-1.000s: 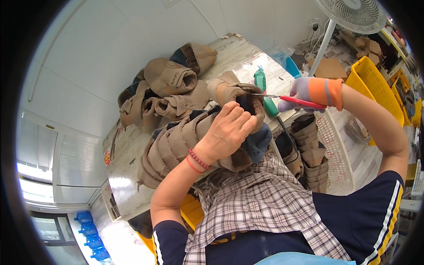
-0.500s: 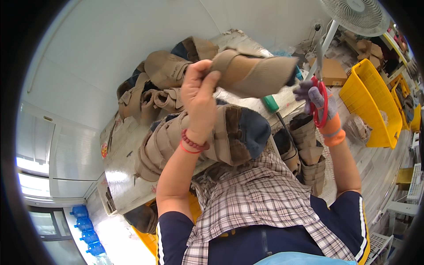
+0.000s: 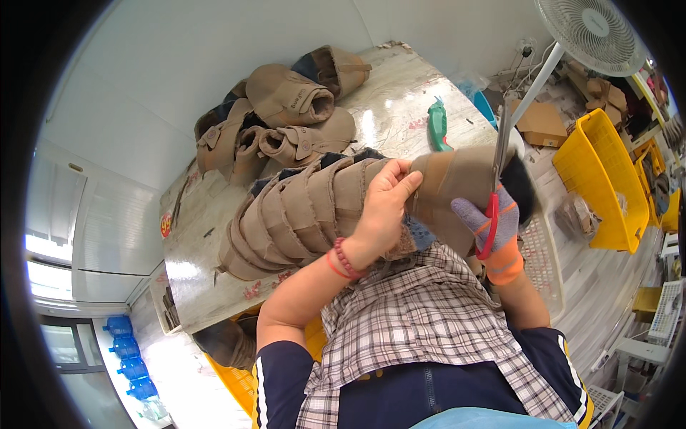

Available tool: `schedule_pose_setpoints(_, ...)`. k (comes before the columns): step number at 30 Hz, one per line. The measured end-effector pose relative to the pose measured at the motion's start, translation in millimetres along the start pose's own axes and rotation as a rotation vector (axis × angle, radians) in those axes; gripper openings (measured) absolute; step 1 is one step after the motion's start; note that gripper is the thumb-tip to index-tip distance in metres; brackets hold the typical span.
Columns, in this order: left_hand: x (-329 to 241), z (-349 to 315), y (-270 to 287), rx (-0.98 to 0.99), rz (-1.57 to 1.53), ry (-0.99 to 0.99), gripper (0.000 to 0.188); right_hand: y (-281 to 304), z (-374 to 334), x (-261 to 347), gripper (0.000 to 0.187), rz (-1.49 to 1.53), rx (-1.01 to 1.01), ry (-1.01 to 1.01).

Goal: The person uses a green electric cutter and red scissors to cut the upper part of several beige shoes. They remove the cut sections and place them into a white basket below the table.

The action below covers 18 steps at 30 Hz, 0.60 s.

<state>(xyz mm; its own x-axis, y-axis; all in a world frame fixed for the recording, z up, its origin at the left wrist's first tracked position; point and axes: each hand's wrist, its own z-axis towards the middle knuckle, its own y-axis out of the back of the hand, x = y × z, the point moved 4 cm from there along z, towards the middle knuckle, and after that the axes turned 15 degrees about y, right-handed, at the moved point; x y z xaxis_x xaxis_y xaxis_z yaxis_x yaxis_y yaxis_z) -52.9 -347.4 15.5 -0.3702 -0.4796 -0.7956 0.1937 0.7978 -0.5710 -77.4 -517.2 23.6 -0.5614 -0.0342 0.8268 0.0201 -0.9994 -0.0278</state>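
Note:
My bare left hand point(image 3: 384, 204), with a red bead bracelet at the wrist, pinches one end of a tan shoe upper point(image 3: 449, 187). At its other end, the dark inside faces right. My right hand point(image 3: 500, 236), in a purple and orange glove, is closed on red-handled scissors point(image 3: 502, 139). Their blades point up along the upper's right part; whether they touch it I cannot tell. Some gloved fingers are hidden behind the upper. Left of my left hand lies a row of nested uppers point(image 3: 296, 214) on the table point(image 3: 193, 289).
More tan uppers point(image 3: 275, 107) are heaped at the table's back left. A green-handled tool point(image 3: 437, 125) lies beyond my hands. A white plastic basket point(image 3: 547, 264) stands near my right arm. Farther right are a yellow basket point(image 3: 597, 179), a cardboard box point(image 3: 539, 123) and a fan point(image 3: 593, 32).
The upper has come down and to the right, from above the nested row. My right hand has moved left and down to it with the scissors, and my left hand has shifted right.

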Motion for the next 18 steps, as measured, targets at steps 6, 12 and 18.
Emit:
schedule_pose_setpoints(6, -88.9, -37.8, 47.3, -0.719, 1.982, -0.890, 0.038, -25.5, -17.5, -38.2, 0.041, -0.077, -0.040, -0.148)
schedule_pose_setpoints(12, -79.6, -33.0, 94.8, -0.534, 1.681, -0.227, 0.047, -87.2, -10.5, -74.0, 0.040, 0.288, 0.137, -0.133)
schedule_pose_setpoints(18, -83.8, -38.4, 102.5, -0.681, 1.515, -0.312, 0.044, -122.0, 44.8, -113.9, 0.039, 0.523, 0.263, -0.106)
